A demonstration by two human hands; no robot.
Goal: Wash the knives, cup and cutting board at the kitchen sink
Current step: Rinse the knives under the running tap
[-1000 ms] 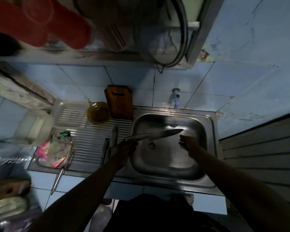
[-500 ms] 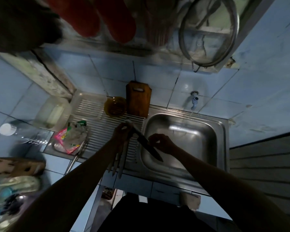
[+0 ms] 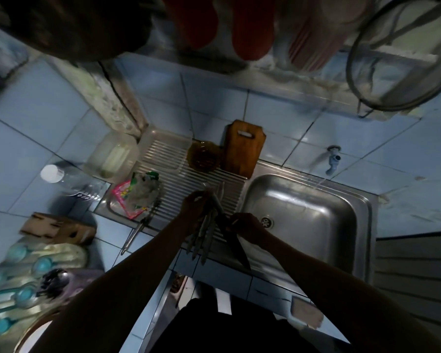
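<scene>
Left hand (image 3: 194, 212) grips a bundle of knives (image 3: 201, 240) over the ribbed drainboard (image 3: 178, 184), their blades hanging down past the tabletop's front edge. Just to its right, a larger dark knife (image 3: 233, 240) slants down toward the person, its handle up against the bundle; right hand (image 3: 245, 225) pinches the blade near its upper part, at the sink's left rim. Behind the hands, an amber cup (image 3: 203, 157) sits on the drainboard, touching the wooden cutting board (image 3: 243, 147) that leans upright on the tiled wall. Right of these lies the steel sink (image 3: 316, 225), its drain (image 3: 266, 221) close beside the right hand, and a tap (image 3: 332, 160) sticks out from the wall above it.
</scene>
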